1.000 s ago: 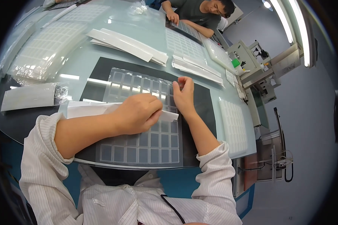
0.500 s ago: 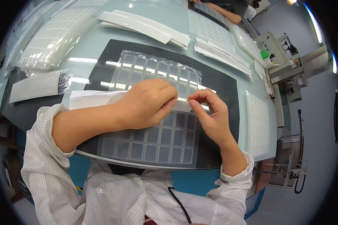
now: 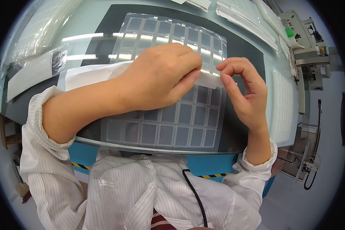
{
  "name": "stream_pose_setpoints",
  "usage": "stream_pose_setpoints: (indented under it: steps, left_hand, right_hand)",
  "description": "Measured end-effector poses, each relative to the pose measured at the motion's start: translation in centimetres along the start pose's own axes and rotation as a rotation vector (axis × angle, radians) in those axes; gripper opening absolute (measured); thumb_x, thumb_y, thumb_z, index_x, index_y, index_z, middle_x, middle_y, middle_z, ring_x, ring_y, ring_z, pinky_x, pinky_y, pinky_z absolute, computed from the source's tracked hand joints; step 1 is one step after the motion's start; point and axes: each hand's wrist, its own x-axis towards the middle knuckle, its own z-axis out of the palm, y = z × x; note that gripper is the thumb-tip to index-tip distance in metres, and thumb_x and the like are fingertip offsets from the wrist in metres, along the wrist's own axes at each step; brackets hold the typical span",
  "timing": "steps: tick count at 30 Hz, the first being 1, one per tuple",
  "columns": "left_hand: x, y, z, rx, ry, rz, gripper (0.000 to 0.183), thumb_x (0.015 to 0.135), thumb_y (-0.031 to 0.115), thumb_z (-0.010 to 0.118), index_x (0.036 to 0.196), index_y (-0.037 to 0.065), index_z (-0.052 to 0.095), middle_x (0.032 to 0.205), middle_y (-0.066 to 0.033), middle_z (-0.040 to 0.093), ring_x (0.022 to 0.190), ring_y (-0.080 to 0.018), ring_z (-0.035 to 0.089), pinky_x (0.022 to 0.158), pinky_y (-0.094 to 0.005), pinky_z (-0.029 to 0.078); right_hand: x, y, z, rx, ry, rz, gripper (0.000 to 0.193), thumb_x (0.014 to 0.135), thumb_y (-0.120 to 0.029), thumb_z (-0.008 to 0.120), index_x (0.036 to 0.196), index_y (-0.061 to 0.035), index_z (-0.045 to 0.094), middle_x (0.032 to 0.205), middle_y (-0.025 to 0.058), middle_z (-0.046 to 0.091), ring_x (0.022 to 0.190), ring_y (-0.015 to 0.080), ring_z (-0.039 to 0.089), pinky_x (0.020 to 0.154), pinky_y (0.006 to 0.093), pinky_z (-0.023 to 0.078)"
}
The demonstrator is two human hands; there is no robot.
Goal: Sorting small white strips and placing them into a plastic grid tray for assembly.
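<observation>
A clear plastic sheet of rectangular pockets (image 3: pixel 166 135) lies flat on a dark mat. Across its middle runs a white paper strip (image 3: pixel 97 74), its right end showing between my hands. My left hand (image 3: pixel 163 74) is closed over the strip, thumb and index finger pinched at its upper edge; what lies under the palm is hidden. Close by the strip's right end, my right hand (image 3: pixel 249 92) holds thumb and index fingertips together in a pinch, the other fingers curled. Anything between those fingertips is too small to make out.
A clear bag with a white strip (image 3: pixel 30 78) lies at the left. Stacked white strips (image 3: pixel 249 23) sit at the far right, and another pocket sheet (image 3: pixel 283 103) rests by the right edge. The dark mat (image 3: pixel 243 126) reaches the table's near edge.
The whole view has shifted, so the table appears closer and higher. Both hands stay at the strip in nearly the same pose, the gap between them looking slightly wider.
</observation>
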Motion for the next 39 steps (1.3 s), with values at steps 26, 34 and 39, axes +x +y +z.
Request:
stream_pose_setpoints:
  steps: [26,34,39]
  left_hand:
    - [3.3,2.1,-1.3,0.152,-0.274,-0.071,0.006,0.087,0.000,0.069,0.088,-0.001,0.063,0.077,-0.0111,0.061,0.066,-0.0268,0.061,0.060,-0.0346,0.047]
    - [2.6,2.9,0.7,0.019,-0.410,0.053,0.010,0.089,0.000,0.067,0.097,0.000,0.060,0.102,-0.0156,0.070,0.096,-0.0351,0.067,0.082,-0.0424,0.054]
    - [1.8,1.4,1.9,0.080,-0.427,0.082,0.014,0.089,0.000,0.067,0.100,0.000,0.059,0.117,-0.0162,0.069,0.110,-0.0368,0.065,0.092,-0.0433,0.053]
  right_hand:
    - [-0.5,1.9,-3.3,0.514,-0.086,0.042,0.020,0.103,-0.018,0.056,0.105,0.0007,0.063,0.120,0.0114,0.059,0.109,0.0151,0.052,0.095,0.0288,0.039]
    - [-0.3,5.2,-2.6,0.167,0.008,0.372,0.015,0.101,-0.016,0.065,0.101,-0.0012,0.068,0.120,-0.0001,0.062,0.100,0.0063,0.052,0.091,0.0238,0.040]
    - [0.0,5.8,-2.5,0.052,-0.114,0.349,0.015,0.101,-0.016,0.065,0.098,-0.0009,0.066,0.122,0.0016,0.060,0.102,0.0074,0.051,0.090,0.0233,0.040]
